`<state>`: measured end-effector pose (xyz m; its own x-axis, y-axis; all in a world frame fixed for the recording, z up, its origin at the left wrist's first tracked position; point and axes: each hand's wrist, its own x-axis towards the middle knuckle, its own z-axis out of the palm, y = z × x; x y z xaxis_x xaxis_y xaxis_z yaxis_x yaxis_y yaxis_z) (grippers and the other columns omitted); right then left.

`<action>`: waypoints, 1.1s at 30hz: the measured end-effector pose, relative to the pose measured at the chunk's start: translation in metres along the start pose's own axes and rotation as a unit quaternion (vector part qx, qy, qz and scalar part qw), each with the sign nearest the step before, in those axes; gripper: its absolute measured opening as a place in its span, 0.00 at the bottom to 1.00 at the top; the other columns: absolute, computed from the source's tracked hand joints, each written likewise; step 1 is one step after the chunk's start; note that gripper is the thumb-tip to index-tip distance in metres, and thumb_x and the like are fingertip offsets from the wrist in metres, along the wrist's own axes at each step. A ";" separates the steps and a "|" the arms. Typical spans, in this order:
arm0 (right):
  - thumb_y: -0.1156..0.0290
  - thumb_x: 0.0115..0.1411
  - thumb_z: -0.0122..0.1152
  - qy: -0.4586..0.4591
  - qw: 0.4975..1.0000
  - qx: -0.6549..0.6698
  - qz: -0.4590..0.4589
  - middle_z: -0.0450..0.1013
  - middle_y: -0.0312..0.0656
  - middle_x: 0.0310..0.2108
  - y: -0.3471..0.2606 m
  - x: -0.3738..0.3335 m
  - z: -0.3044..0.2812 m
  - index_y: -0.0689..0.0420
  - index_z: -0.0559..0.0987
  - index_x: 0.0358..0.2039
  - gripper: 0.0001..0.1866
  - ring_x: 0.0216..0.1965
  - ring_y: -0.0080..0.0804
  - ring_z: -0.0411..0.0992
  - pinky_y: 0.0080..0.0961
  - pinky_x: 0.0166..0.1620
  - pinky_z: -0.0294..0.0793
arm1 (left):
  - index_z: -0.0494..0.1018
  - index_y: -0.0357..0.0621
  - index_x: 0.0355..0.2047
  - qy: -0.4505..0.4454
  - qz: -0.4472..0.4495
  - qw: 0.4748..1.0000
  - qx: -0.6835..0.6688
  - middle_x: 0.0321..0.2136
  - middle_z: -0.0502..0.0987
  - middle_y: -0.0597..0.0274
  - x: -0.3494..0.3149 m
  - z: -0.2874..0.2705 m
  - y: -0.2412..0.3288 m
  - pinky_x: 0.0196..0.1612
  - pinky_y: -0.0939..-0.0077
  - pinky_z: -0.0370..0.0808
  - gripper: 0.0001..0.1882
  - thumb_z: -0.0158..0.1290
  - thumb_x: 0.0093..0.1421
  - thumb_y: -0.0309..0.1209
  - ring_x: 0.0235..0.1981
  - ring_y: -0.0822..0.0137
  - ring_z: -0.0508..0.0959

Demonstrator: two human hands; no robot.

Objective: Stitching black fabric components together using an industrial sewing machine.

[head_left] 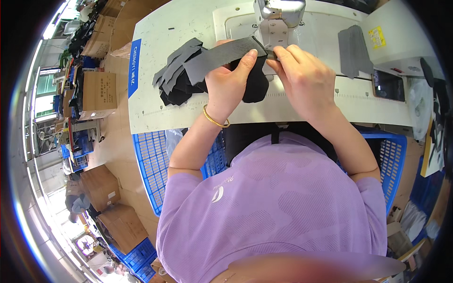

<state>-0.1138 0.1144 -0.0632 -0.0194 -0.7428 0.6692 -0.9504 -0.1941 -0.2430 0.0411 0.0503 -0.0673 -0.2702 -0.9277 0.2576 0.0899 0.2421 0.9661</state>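
Note:
My left hand [225, 89] is closed on a grey fabric strip [214, 59], its thumb pressed on top near the strip's right end. Close by on the right, my right hand [304, 78] has its thumb and fingers pinched together at that end. Whatever sits between those fingertips is mostly covered. Black fabric [257, 85] hangs below the strip, under my left hand. A loose heap of grey and black fabric pieces [175, 70] lies to the left on the white sewing table [155, 35]. Just beyond both hands stands the head of a sewing machine [273, 30].
On the table's right lie a stack of grey pieces [354, 52] and a dark-screened panel [388, 86]. Blue plastic baskets [150, 162] stand under the table edge on both sides. Cardboard boxes [98, 92] are on the floor at the left.

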 end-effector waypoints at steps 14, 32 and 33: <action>0.70 0.58 0.64 -0.100 0.913 0.388 0.077 0.70 0.40 0.24 0.029 -0.022 -0.024 0.65 0.79 0.39 0.12 0.22 0.24 0.66 0.20 0.27 0.64 | 0.81 0.46 0.30 -0.072 0.641 0.634 0.427 0.31 0.77 0.69 0.005 -0.039 0.024 0.30 0.81 0.68 0.13 0.55 0.41 0.29 0.27 0.72 0.72; 0.66 0.62 0.62 -0.146 0.821 0.502 0.227 0.68 0.29 0.22 0.010 -0.024 -0.002 0.61 0.77 0.31 0.10 0.23 0.13 0.60 0.14 0.27 0.57 | 0.76 0.38 0.41 0.009 -0.041 0.966 0.256 0.33 0.81 0.58 0.035 -0.089 -0.016 0.40 0.76 0.76 0.17 0.64 0.52 0.30 0.34 0.67 0.80; 0.64 0.61 0.63 -0.177 0.848 0.444 0.230 0.65 0.28 0.20 0.009 -0.019 0.001 0.60 0.73 0.26 0.13 0.22 0.14 0.58 0.16 0.26 0.56 | 0.76 0.38 0.41 0.013 -0.040 0.966 0.257 0.33 0.81 0.58 0.034 -0.094 -0.019 0.40 0.76 0.76 0.17 0.64 0.52 0.30 0.34 0.67 0.80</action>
<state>-0.1216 0.1268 -0.0788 -0.0816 -0.9860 0.1456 -0.2558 -0.1205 -0.9592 0.1198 -0.0130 -0.0786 -0.2315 -0.9546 0.1877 -0.4191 0.2720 0.8663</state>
